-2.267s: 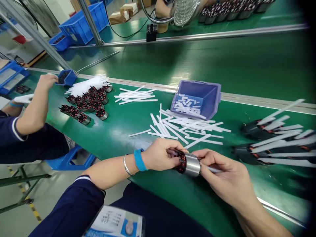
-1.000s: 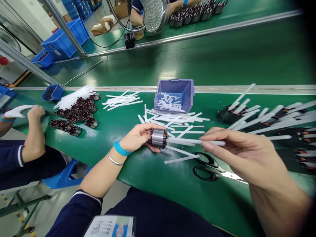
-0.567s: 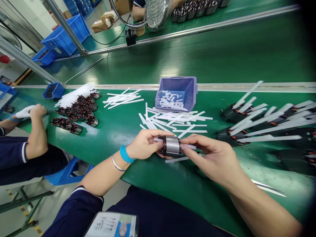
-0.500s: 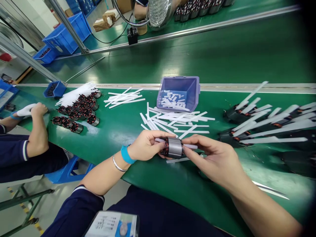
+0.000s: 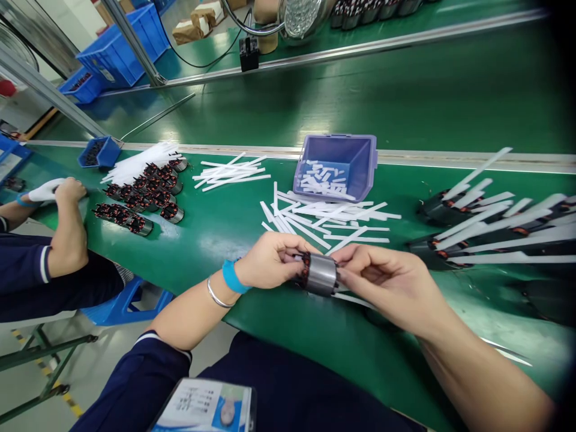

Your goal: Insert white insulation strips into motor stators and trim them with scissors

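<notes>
Stator [image 5: 320, 274] gripped from both ends, just above the near edge of the green worktop [image 5: 216, 234].

The left hand [image 5: 274, 262] is closed round its copper-wound end, thumb on top and fingers curled beneath. The right hand [image 5: 387, 281] has its fingertips pinched tight against the opposite end of the steel sleeve; whether they also nip a strip there cannot be told. One white strip [image 5: 355, 298] lies on the worktop just under the right hand. Behind the hands, toward the middle of the worktop, loose strips [image 5: 333, 219] are scattered in front of a purple bin [image 5: 364, 159] holding short cut pieces. By the right edge lie dark stators [image 5: 486, 222] with long strips sticking out. Toward the left edge a cluster of bare stators [image 5: 139, 201] stands near a co-worker's hand [image 5: 67, 191].
</notes>
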Available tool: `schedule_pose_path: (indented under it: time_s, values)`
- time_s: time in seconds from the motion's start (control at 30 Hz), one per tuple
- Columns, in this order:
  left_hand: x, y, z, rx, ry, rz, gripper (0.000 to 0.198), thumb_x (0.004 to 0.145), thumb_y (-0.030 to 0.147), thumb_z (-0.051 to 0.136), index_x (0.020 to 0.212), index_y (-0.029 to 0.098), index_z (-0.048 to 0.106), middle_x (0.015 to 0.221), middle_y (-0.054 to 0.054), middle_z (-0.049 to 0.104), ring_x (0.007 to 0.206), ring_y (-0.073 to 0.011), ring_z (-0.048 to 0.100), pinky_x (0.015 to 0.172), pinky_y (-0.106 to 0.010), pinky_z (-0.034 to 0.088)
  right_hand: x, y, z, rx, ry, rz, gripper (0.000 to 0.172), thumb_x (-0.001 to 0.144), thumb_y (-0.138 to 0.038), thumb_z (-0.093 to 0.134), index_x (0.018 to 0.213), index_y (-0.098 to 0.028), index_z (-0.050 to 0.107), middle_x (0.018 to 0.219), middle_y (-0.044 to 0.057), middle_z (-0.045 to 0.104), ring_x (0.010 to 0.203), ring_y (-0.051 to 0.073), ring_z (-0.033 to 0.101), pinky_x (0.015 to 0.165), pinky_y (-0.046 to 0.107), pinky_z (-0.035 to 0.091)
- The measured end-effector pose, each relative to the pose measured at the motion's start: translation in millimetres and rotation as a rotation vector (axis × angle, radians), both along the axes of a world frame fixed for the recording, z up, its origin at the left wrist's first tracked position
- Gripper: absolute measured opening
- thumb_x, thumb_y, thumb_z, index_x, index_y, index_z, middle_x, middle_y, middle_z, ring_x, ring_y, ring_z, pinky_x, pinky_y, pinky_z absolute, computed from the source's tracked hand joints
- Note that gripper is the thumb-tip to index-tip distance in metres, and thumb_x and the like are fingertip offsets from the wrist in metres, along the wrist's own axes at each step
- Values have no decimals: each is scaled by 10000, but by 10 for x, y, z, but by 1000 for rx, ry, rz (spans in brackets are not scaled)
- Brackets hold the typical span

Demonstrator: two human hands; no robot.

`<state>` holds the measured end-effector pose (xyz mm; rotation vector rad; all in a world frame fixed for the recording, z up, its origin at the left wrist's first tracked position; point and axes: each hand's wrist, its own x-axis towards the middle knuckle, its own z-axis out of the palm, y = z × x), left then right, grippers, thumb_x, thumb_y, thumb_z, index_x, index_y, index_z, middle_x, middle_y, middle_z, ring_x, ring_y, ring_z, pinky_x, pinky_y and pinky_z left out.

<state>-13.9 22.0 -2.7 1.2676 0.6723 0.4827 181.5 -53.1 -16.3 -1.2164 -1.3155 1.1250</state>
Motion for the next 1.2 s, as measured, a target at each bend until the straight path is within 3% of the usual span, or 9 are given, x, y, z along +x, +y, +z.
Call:
schedule_pose_path:
  time_s: [0.1,0.2,0.3,0.37,0.53,0.63,0.8,0.9,1.2]
  values:
    - [-121,149,107,146,-92,190,209,651,119,743,858,148,743,865,-60,734,838,-171,688,789,-292,551,5,130,-20,31,-115,-28,235,842,-445,659,771,-221,664,740,42,694,646,175,652,590,282,528]
    - [-251,313,139,381,-161,373,167,662,188,795,828,189,767,1090,-79,720,1149,-240,621,1019,-368,467,-151,272,-110,196,-527,-25,129,853,-324,625,841,-204,670,801,58,684,711,199,646,632,305,503]
    - [-337,426,99,448,-164,412,172,680,245,805,847,209,782,1047,-84,735,1182,-280,605,1043,-427,445,-428,404,-206,289,-907,25,95,816,-259,647,815,-169,677,814,93,668,759,233,631,629,315,463]
    - [-355,457,72,477,-141,393,202,681,227,804,883,221,785,991,-82,749,1211,-289,587,1050,-435,437,-577,469,-253,297,-985,38,79,801,-219,633,757,-162,663,773,96,651,706,223,606,596,310,430]
    - [-307,420,93,488,-103,262,117,688,214,783,802,189,780,1282,-108,650,1243,-278,563,1042,-380,441,-576,439,-300,354,-933,20,107,739,-111,539,699,-175,615,771,88,645,709,209,593,632,309,434]
    - [-263,381,120,344,-51,143,144,663,217,783,788,148,766,1068,-115,730,992,-246,679,873,-345,530,-376,286,-248,363,-852,-21,100,750,-155,541,688,-200,605,705,53,642,704,209,607,644,314,453]
    - [-164,317,96,121,-34,59,206,566,81,758,765,129,733,793,-47,742,800,-206,707,729,-297,562,17,37,-5,185,-306,-213,75,741,-260,672,722,-227,607,726,17,671,639,182,641,614,309,525]
    - [-90,255,52,-59,-70,-13,251,586,64,715,829,126,711,707,-19,711,630,-174,688,585,-281,569,143,-19,151,128,-110,-123,83,758,-257,704,826,-237,661,765,14,670,621,159,630,564,274,517]
    - [-9,146,-97,-225,-93,-95,358,648,100,638,998,131,704,864,-69,734,657,-187,700,594,-308,587,220,-49,312,0,-330,96,109,774,-279,637,713,-210,696,651,20,637,518,130,545,476,238,438]
